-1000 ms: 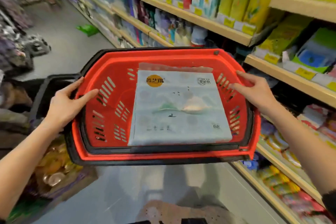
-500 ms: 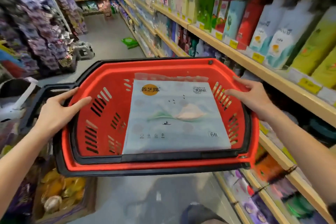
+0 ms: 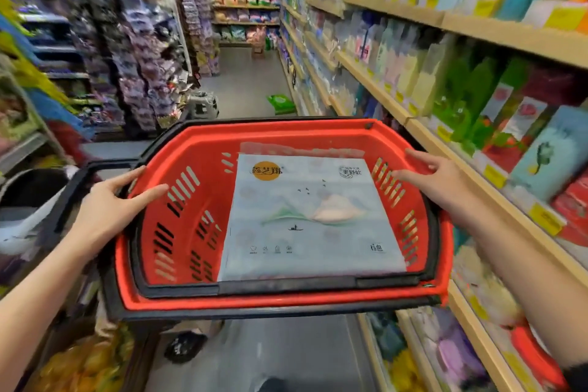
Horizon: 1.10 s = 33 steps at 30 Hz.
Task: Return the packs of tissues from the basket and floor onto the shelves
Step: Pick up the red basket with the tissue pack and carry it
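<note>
A pale blue pack of tissues [image 3: 310,216] lies flat inside a red basket [image 3: 191,149]. Left hand [image 3: 108,210] and right hand [image 3: 440,188] clasp opposite rims, fingers curled over. Tilting could slide the pack out, short of the shelves [image 3: 394,111].

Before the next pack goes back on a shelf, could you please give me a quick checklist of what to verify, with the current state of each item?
1. Basket held on both sides: ok. The left hand and right hand each grip a side rim of the red basket.
2. Pack ready to lift: ok. One pale blue tissue pack lies flat inside, nothing on top.
3. A hand free to take it: not ok. Both are on the basket.
4. Shelf within reach: ok. The wooden shelves run along the person's right.
5. Matching slot for this pack: cannot tell; the shelf is blurred.
6. Floor packs cleared: not ok. A green pack lies down the aisle.
</note>
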Each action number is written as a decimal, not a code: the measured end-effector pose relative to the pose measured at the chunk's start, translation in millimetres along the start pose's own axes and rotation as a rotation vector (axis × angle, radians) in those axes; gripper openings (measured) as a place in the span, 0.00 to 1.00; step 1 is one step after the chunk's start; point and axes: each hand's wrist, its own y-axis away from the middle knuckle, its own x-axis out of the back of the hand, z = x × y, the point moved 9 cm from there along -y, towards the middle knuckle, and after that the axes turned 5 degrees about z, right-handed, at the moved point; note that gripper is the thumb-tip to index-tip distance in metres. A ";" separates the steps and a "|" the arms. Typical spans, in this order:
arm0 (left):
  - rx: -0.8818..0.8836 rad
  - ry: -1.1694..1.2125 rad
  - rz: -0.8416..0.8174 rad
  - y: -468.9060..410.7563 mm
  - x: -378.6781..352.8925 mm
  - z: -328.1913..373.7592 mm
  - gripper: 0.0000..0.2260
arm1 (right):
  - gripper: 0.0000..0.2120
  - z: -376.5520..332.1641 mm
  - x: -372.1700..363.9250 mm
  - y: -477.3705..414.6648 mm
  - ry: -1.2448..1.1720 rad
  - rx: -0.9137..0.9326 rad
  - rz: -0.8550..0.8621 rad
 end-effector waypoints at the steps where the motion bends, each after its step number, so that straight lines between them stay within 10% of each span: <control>1: -0.001 -0.020 0.001 -21.3 -4.6 0.6 0.34 | 0.28 0.1 -11.7 -20.0 -0.005 -0.001 0.004; 33: 0.202 -0.096 0.169 -572.4 -205.7 3.7 0.29 | 0.26 3.5 -373.7 -644.4 -0.129 0.036 -0.233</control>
